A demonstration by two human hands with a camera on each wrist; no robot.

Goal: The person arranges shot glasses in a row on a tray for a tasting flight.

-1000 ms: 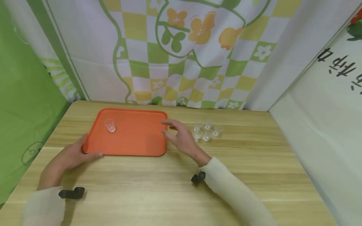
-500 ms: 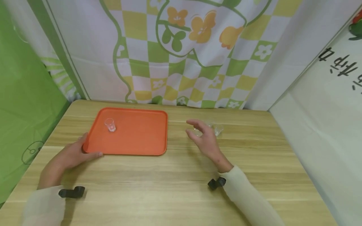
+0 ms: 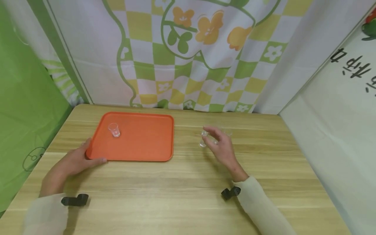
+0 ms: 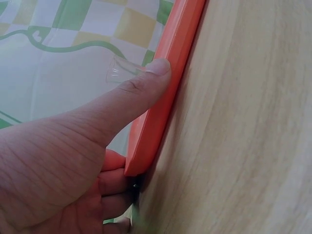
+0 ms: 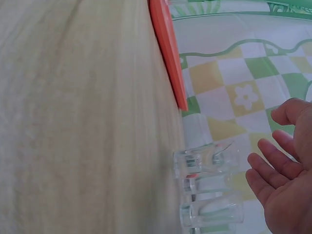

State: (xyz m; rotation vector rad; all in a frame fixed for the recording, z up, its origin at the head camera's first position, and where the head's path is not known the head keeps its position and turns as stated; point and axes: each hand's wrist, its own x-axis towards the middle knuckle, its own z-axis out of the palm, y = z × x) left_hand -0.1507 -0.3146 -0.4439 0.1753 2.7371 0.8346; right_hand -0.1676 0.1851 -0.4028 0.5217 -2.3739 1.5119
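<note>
In the head view my left hand grips the near-left corner of an orange tray. The left wrist view shows the thumb along the front wall and the other fingers at the corner. One small clear shot glass stands upright on the tray's left part. My right hand hovers above a cluster of similar shot glasses, holding nothing, thumb and fingers spread apart. It partly hides them in the head view; in the right wrist view the shot glasses stand beside the fingers.
The wooden table carries everything. A patterned curtain hangs along its back edge, a white sheet on the right and a green one on the left.
My right hand has moved right from the tray's right edge to the cluster of shot glasses. My left hand, the tray and the glass on it have stayed put.
</note>
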